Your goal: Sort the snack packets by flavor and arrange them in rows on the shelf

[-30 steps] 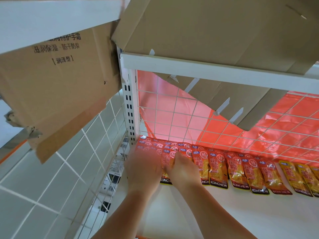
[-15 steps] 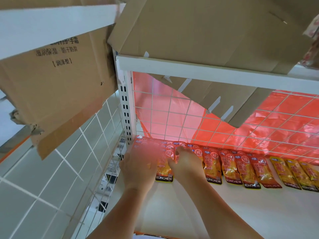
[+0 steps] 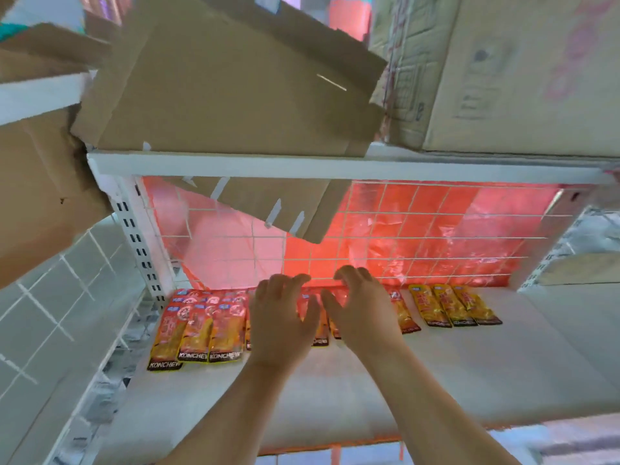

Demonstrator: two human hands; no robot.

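- Head view: the left hand [image 3: 281, 318] and the right hand [image 3: 364, 312] reach side by side to the back of a white shelf [image 3: 335, 394], palms down, thumbs nearly touching.
- Both hands lie over the middle of a row of snack packets that runs along the back edge of the shelf.
- The fingers [image 3: 295, 280] of the left hand are spread and loosely bent. Those of the right hand are the same, with the tips near the foot of the wire grid [image 3: 402, 229]. Neither hand is seen to pinch or lift a packet.
- Toward the back left corner, the red snack packets [image 3: 196, 330] marked KONCHEW overlap one another, their bottom ends pointing to the front edge.
- More red packets show between and just beside the hands, partly covered by them.
- Toward the right end of the row lie three yellow snack packets [image 3: 453, 305] side by side, touching, slightly apart from the red ones.
- Behind the grid hangs red plastic film [image 3: 443, 236].
- A cardboard flap [image 3: 261, 203] droops from the upper shelf [image 3: 302, 167] in front of the grid.
- Cardboard boxes [image 3: 235, 95] stand on the upper shelf.
- A slotted white upright [image 3: 137, 243] stands at the back left corner.
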